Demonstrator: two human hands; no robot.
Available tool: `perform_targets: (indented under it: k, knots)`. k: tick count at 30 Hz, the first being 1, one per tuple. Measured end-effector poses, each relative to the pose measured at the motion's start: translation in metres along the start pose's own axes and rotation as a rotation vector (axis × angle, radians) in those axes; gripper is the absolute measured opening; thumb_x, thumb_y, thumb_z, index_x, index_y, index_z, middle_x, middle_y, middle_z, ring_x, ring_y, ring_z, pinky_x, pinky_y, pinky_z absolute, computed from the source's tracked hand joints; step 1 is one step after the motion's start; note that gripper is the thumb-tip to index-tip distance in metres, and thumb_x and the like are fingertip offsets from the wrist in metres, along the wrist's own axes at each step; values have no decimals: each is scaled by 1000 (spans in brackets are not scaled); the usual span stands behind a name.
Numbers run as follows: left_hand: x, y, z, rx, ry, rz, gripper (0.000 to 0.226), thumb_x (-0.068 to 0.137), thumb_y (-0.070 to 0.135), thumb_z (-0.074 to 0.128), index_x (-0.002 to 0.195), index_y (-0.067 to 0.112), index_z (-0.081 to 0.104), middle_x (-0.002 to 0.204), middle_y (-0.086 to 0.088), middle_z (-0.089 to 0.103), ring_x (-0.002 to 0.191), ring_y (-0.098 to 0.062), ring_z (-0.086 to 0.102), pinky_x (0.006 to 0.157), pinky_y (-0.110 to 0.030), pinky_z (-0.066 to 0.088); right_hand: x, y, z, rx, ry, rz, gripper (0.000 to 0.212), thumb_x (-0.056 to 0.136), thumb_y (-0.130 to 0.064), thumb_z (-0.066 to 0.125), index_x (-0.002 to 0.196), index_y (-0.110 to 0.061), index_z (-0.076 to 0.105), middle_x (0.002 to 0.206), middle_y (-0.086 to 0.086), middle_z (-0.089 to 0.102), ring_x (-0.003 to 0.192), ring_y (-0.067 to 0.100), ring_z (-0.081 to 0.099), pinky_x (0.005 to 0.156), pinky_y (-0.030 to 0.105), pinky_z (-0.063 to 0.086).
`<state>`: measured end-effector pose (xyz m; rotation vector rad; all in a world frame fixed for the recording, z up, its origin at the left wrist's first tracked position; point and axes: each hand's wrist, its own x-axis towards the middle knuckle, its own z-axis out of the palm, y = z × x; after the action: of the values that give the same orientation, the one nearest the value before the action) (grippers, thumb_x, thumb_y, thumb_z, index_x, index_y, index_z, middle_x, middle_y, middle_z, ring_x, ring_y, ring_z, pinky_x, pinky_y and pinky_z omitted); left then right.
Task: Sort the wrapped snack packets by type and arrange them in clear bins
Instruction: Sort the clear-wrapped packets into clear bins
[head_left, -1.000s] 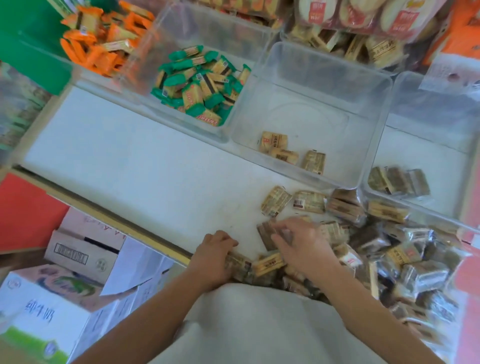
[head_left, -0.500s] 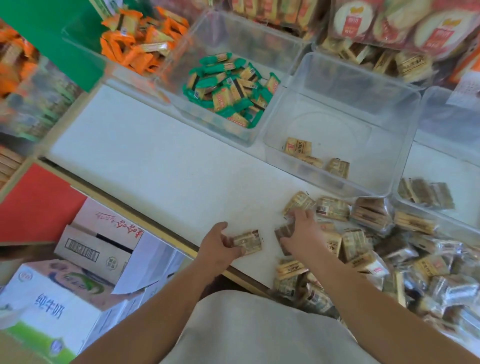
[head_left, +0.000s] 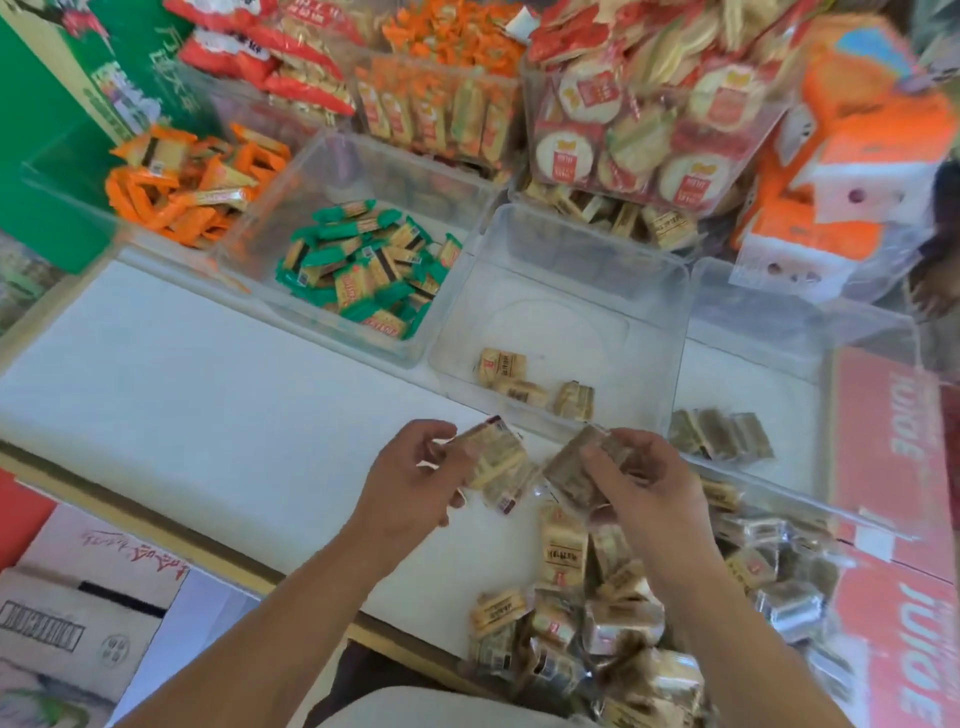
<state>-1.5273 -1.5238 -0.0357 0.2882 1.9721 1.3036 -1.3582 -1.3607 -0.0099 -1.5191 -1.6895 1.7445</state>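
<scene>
**Both hands lifted, each holding packets in front of the bins**

The left hand (head_left: 410, 483) is curled around a couple of tan packets (head_left: 488, 460), thumb on one side and fingers on the other. They sit at a slant, one red-marked end up toward the bins and one down toward the person. Motion blur hides their exact edges. The right hand (head_left: 647, 491) grips a dark packet (head_left: 574, 467), fingers closed over its right side. It is turned like a diamond, with one corner toward the middle bin (head_left: 670, 332). The two hands are close together but not touching, above the near edge of the white table (head_left: 182, 389).

Below the right forearm, a loose pile (head_left: 597, 623) of tan and dark packets lies every which way on the table. Three tan ones (head_left: 519, 382) lie flat near the front wall of the middle bin. In the right bin (head_left: 810, 322), three dark ones (head_left: 719, 434) lie side by side in the front left corner, long sides pointing away from the person.

To the left, another clear bin holds green packets (head_left: 363, 270), and beyond it lie orange packets (head_left: 182, 187). Stacked cracker packs (head_left: 649, 130) crowd the back. A red juice carton (head_left: 893, 467) stands at the right, touching the right bin. Cardboard boxes (head_left: 78, 597) sit on the floor at the lower left.
</scene>
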Motion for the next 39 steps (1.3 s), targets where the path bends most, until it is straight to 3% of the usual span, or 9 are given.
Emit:
perform_targets:
  k: [5,9,15,19,24,29,32,36,39]
  knots:
    - [42,61,37,106,-6,246,35,94,27,75,127,24,63,112,1,63,68,-17,72,65,-33,62,13,-7,-35,163,51,-11,28,87,-26,80,111,-30,67,101,2,74,85,28,76,69,39,63]
    - [87,80,73,480,14,441,27,89,21,77,114,23,66,103,3,57,73,-8,62,68,-15,51,28,-5,-68,194,178,9,28,89,-24,78,112,-31,65,107,-1,71,81,26,77,76,45,63]
    - [131,53,110,856,-61,370,24,90,20,69,114,18,68,111,-4,55,89,-27,63,71,-31,45,84,-7,-108,-93,395,-67,34,87,-26,78,117,-25,61,95,-11,66,85,13,67,78,36,57]
    - [135,38,113,811,-109,318,23,93,17,65,116,17,67,108,0,58,90,-21,60,75,-31,48,123,10,-140,-306,450,-27,40,87,-26,75,123,-28,58,110,-3,67,88,17,65,78,36,54]
    - [115,34,112,634,-138,412,26,91,18,70,117,21,69,105,6,63,97,-13,62,87,-36,55,151,20,-131,-444,276,-30,37,89,-34,71,125,-29,62,108,-6,65,91,16,65,81,38,56]
    - [78,23,101,553,8,550,22,93,14,71,114,21,71,106,15,63,100,-6,60,86,-24,52,149,32,-130,-362,262,8,26,89,-35,75,112,-26,67,94,-13,70,93,13,67,70,26,50]
    - [67,16,96,557,59,598,25,92,9,72,114,20,71,114,14,61,110,-5,60,91,-20,49,146,45,-139,-445,259,-3,22,90,-33,74,110,-26,69,100,-11,71,95,12,68,79,29,54]
    - [68,17,105,526,20,510,25,94,16,70,117,25,70,117,19,62,113,-1,59,96,-23,50,162,41,-139,-676,94,88,42,94,-41,67,131,-22,64,119,-4,69,101,18,63,90,34,50]
    - [74,26,118,454,-44,407,27,95,22,70,120,29,68,118,20,64,112,-2,60,97,-25,50,180,40,-140,-691,5,169,43,97,-37,64,134,-15,65,103,-3,70,88,20,65,83,34,52]
